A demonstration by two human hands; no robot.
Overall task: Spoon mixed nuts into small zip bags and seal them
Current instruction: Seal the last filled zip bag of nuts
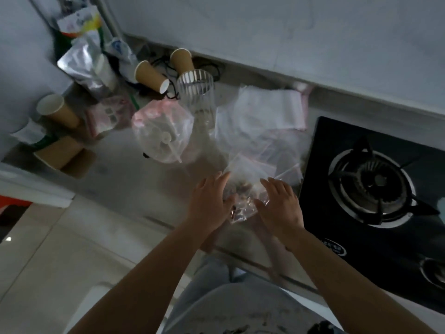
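Far left, against wall: paper cups (57,112) standing and tipped, foil pouch (83,66) propped behind; pushed back, likely to leave working room near counter edge.

Further right: clear bag (160,131) with white scoop (168,143) lying on it, handle toward counter edge. Parked within reach of left hand, probably for next filling. Contents of this bag not readable in dim light.

Just behind: ribbed glass (196,97), upright, looks empty. Purpose unclear.

Centre right: loose heap of empty zip bags (265,112), pink strips showing, spread flat between glass and stove; stock for later rounds, by the look of it.

Near edge, centre: left hand (210,198) laid on left side of small zip bag (243,201), fingers straight, thumb against plastic; pressing, not gripping. Dark nuts visible inside bag, between both hands. Bag flat on counter (134,189), likely so strip can be pressed shut against hard surface.

Right hand (280,203) on right side of same bag, fingers extended and slightly spread, flat on plastic. Seal state not readable through glare.

Judgement: filling done for this bag, closing or smoothing in hand.

Far right: black gas stove (375,189), unlit, just beside bag heap.
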